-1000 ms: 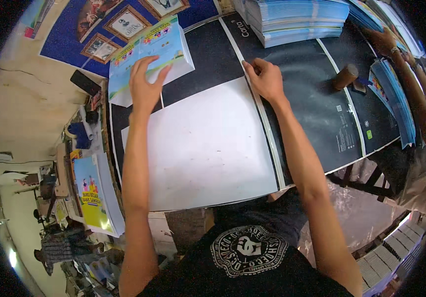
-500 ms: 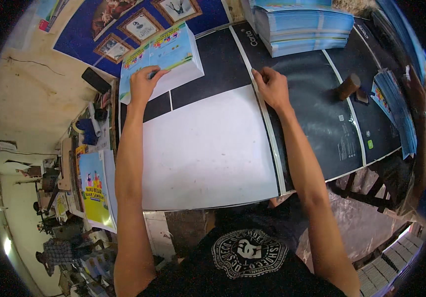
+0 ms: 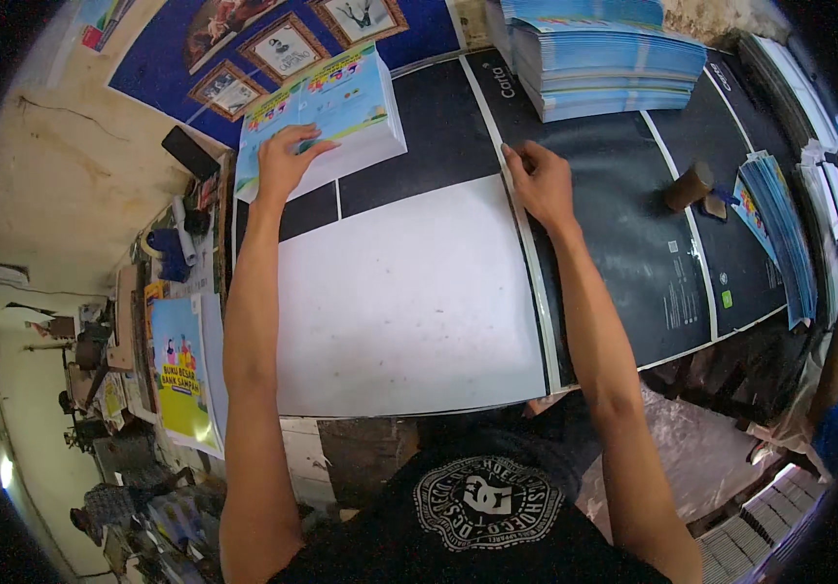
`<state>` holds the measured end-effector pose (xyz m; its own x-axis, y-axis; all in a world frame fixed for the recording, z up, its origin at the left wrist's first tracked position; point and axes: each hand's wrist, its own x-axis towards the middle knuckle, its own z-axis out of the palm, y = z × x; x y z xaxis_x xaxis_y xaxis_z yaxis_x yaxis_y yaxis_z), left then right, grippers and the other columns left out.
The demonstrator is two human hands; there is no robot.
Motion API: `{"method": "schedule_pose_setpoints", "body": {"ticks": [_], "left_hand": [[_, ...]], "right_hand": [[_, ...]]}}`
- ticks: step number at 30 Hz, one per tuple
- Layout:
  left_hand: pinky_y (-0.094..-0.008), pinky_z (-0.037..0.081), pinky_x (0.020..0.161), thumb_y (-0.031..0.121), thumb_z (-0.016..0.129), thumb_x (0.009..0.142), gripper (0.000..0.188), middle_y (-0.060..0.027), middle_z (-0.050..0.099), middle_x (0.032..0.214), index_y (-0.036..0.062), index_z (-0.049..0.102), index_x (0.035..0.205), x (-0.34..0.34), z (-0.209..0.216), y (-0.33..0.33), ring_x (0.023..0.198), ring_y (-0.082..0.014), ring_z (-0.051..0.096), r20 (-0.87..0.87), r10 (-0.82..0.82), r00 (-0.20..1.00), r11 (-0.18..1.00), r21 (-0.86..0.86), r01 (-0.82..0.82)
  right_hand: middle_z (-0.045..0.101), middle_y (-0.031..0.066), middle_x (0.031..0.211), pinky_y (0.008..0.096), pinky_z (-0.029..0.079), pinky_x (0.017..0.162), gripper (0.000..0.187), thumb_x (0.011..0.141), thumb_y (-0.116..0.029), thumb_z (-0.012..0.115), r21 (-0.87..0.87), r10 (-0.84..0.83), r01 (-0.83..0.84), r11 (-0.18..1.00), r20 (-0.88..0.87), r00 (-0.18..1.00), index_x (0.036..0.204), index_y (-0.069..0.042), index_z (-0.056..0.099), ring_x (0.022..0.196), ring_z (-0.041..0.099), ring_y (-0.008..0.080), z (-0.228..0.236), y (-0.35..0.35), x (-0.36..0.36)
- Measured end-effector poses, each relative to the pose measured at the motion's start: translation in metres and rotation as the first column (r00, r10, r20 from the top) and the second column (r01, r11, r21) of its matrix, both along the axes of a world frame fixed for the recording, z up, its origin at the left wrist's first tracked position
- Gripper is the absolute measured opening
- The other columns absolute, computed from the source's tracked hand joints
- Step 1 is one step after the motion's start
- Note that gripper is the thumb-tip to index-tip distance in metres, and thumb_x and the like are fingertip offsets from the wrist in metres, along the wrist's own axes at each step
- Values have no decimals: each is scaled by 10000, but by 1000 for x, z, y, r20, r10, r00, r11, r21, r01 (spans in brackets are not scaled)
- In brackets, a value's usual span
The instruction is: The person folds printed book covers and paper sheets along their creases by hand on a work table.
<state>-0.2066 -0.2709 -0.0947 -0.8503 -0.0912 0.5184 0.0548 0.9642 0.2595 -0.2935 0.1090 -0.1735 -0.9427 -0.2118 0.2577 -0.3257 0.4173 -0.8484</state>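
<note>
My left hand (image 3: pixel 286 163) rests at the near edge of a thick stack of printed sheets (image 3: pixel 351 102), light blue on top with white edges. Its thumb and forefinger are apart above the top sheet, with nothing seen between them. My right hand (image 3: pixel 543 182) is over the black table covering, beside a pale strip (image 3: pixel 526 243). The fingers there are loosely curled, the thumb stands off from them, and no object shows in the hand. Between my forearms lies a large white sheet (image 3: pixel 409 302) with small dark specks.
A tall pile of blue printed booklets (image 3: pixel 614 73) stands at the back right. Nearer are a brown cylindrical block (image 3: pixel 689 186) and a fanned bundle of booklets (image 3: pixel 777 234). A dark phone-like slab (image 3: pixel 189 154) sits at the far left, and a blue-and-yellow printed cover (image 3: pixel 181 370) lies at the left.
The thumb and forefinger of my left hand have parted slightly over the stack. My right hand has stayed almost in place. At the far right, a person's arm has shifted downward.
</note>
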Motion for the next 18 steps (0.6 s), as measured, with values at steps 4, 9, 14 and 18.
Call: {"method": "schedule_pose_setpoints", "body": {"ticks": [4,9,14,18], "left_hand": [[-337,532,835,266,855,716,324,-126,726,1021,13,744,884,-1,-5,-8,950,-247,697,2,-13,1000,991,136,13],[-343,515,864,227,854,718,286,-120,729,1007,16,745,876,-3,-12,-6,974,-238,684,-34,-21,999,979,203,28],[-344,496,883,192,836,743,229,-130,726,1007,14,747,857,-2,-12,-4,987,-237,675,-49,-41,998,979,198,50],[-345,495,878,177,830,749,208,-130,725,997,15,749,850,-1,-12,-6,987,-239,675,-51,-33,998,972,230,43]], "right_hand": [[642,189,687,430,473,587,374,902,-368,613,17,8,-8,1000,-6,1000,806,-12,673,630,632,369,2,-1,2],[635,181,662,424,473,579,376,902,-372,620,-21,-10,10,1000,-20,1000,794,-16,678,596,630,353,-3,-2,0],[631,186,667,424,471,580,374,901,-366,621,1,-13,13,1000,-15,1000,794,-11,670,604,627,360,-1,0,0],[618,193,664,423,464,579,371,900,-353,625,-16,-4,4,1000,-13,1000,781,-3,652,600,611,370,5,0,4]]}}
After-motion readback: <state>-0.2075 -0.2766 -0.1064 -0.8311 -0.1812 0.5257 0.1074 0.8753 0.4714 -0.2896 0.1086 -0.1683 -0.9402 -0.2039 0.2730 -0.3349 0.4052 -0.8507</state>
